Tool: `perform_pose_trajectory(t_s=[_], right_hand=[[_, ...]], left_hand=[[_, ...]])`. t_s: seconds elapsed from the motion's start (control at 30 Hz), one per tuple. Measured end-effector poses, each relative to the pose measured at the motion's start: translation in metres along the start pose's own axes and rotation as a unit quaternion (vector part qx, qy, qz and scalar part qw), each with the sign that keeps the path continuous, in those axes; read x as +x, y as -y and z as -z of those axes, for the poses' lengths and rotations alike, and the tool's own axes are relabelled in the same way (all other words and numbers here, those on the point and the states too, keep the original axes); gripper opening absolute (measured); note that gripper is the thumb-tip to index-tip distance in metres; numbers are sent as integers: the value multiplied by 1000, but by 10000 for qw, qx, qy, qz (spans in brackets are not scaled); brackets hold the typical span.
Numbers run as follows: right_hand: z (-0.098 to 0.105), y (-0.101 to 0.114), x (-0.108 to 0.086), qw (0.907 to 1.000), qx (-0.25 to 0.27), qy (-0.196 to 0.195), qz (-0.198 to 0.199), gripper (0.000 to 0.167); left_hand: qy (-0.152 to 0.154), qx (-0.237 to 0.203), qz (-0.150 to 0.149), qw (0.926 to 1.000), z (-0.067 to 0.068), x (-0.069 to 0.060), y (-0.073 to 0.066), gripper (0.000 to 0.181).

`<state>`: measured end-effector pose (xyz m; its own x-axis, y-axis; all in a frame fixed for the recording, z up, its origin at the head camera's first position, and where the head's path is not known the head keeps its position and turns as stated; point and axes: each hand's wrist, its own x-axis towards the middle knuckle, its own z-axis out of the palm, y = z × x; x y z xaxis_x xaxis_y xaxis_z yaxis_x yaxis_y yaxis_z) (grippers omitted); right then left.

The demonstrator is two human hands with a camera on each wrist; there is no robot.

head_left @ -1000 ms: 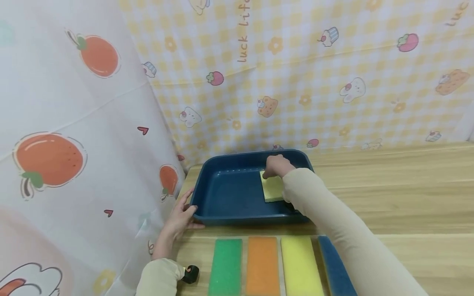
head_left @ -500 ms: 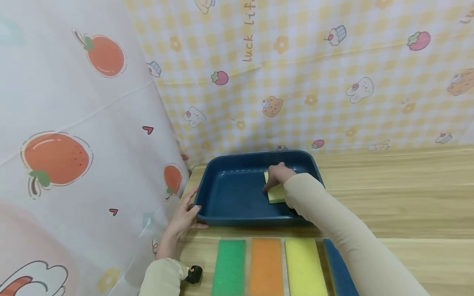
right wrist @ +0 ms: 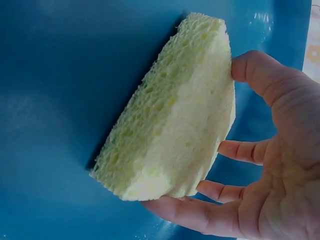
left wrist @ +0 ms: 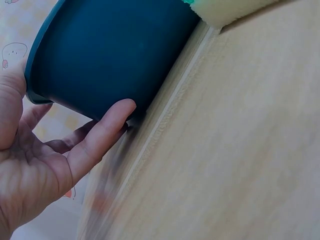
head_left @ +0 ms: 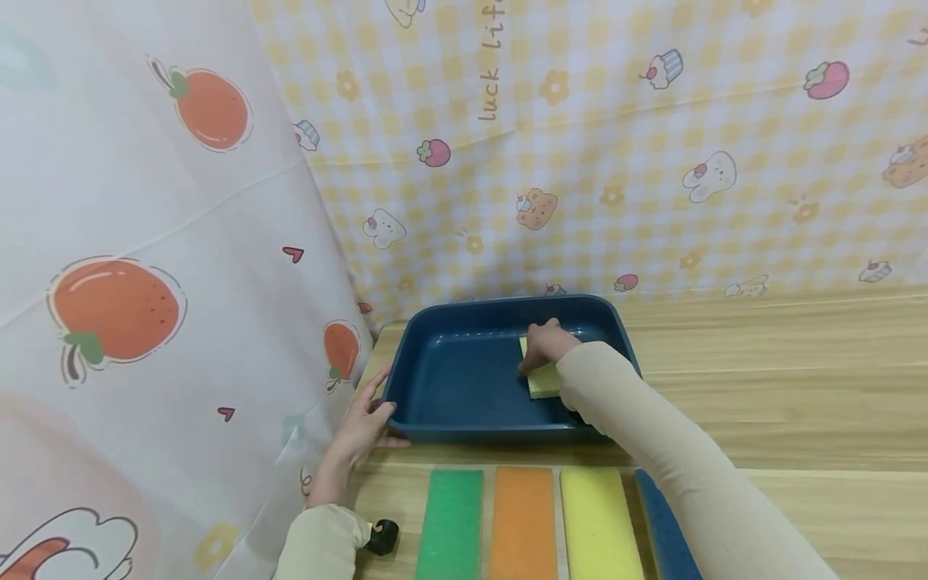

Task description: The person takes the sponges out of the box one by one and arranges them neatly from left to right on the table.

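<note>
My right hand [head_left: 548, 348] pinches a pale yellow sponge [right wrist: 172, 115] inside the dark blue basin [head_left: 464, 387], right of its middle. In the right wrist view the thumb grips one end and the fingers hold the side and other end; the sponge looks bent, its porous face near the basin floor. At the basin's left front corner, my left hand [head_left: 366, 423] holds the basin from outside. Its thumb is at the rim, and its fingers [left wrist: 95, 145] spread round the outer wall and lower edge. Part of the sponge is hidden by the right hand and sleeve in the head view.
Nearer the front lie a green sponge [head_left: 451, 524], an orange sponge [head_left: 524, 524], a yellow sponge [head_left: 600, 524] and a blue sponge [head_left: 665, 528] in a row. Patterned cloth [head_left: 580, 161] hangs behind and on the left. The wooden table [head_left: 783, 379] extends to the right.
My right hand has moved slightly toward the front with its fingers lower on the sponge. The left hand stays at the basin's corner. The whole head view has shifted a little.
</note>
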<state>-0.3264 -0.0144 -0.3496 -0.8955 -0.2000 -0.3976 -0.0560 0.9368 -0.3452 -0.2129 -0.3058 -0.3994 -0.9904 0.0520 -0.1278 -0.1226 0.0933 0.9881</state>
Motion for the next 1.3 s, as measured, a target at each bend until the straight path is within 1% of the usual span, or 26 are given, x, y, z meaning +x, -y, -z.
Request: perform_pose_trajectory(t_s=[0.2, 0.43, 0.6, 0.7, 0.83, 0.97, 1.17, 1.3], right_hand=[[2, -2, 2, 10000, -46, 32, -44, 76], [6, -1, 2, 9999, -8, -90, -114, 75], [14, 0, -1, 9994, -328, -102, -65, 75], [20, 1, -9, 9987, -488, -106, 17, 75], [28, 3, -23, 9988, -446, -210, 32, 75], [33, 2, -35, 9982, -522, -304, 59, 78], [37, -9, -52, 9972, -591, -451, 25, 79], [37, -20, -67, 9947, -796, -623, 158, 82]], left_hand=[[-4, -7, -27, 10000, -1, 0, 1, 62], [16, -2, -16, 10000, 0, 1, 1, 61], [23, 16, -10, 10000, 0, 0, 1, 61], [43, 23, 6, 10000, 0, 0, 0, 61], [27, 16, 8, 10000, -1, 0, 0, 61], [46, 12, -6, 10000, -1, 0, 0, 62], [117, -25, -8, 9999, 0, 1, 3, 62], [131, -47, 14, 9999, 3, 3, 4, 61]])
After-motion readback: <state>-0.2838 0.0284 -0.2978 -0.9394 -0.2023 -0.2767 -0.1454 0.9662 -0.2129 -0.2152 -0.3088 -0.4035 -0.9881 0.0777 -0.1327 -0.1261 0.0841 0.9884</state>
